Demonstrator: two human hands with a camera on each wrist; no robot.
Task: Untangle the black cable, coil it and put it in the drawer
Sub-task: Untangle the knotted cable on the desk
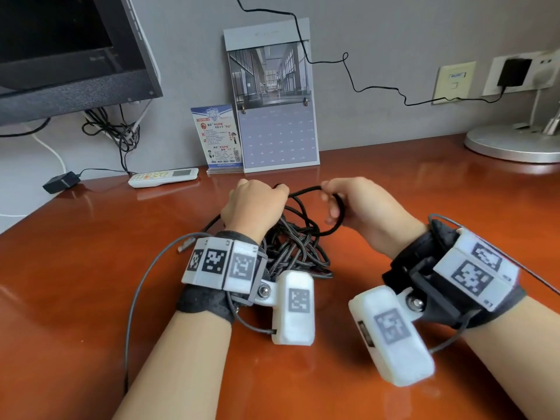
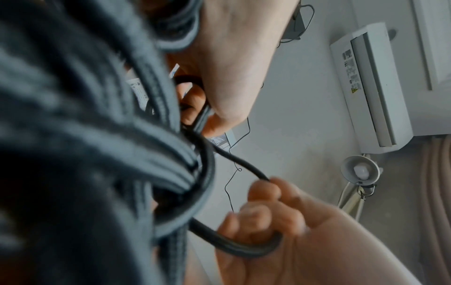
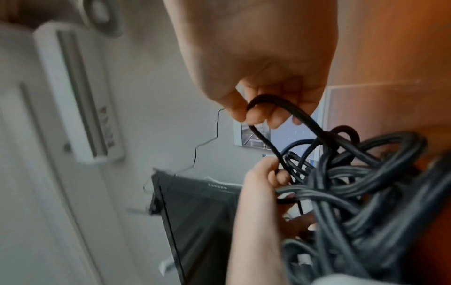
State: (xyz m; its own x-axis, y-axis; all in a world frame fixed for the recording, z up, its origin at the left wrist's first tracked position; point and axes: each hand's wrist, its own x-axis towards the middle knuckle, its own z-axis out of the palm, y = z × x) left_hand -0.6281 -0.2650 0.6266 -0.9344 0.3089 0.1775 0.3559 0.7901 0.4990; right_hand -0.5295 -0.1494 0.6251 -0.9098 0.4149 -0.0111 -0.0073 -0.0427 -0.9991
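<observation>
**Both hands in the tangle, one loop drawn out**

Your left hand (image 1: 253,204) sits at twelve o'clock of the black cable (image 1: 295,250), which lies in a knotted heap on the desk (image 1: 91,268), just in front of your wrists. Its fingers curl round several strands at the top of the heap; by the look of it, this grip anchors the bundle so it cannot slide while the other hand pulls.

Your right hand (image 1: 360,204) works at two o'clock of the heap. Thumb and forefinger pinch a single strand, and a loop of the same cable runs round the lower fingers. Holding the loop away from the mass likely lets you see where it crosses the other strands.

The heap is still thoroughly knotted, so the untangling is at an early stage; no coiling has begun, and no drawer shows in any view.

At eleven o'clock of the cable a remote control (image 1: 163,177) lies near the wall, and at twelve a calendar (image 1: 274,116) stands against it. A lamp base (image 1: 512,144) sits at two o'clock, well apart.
</observation>
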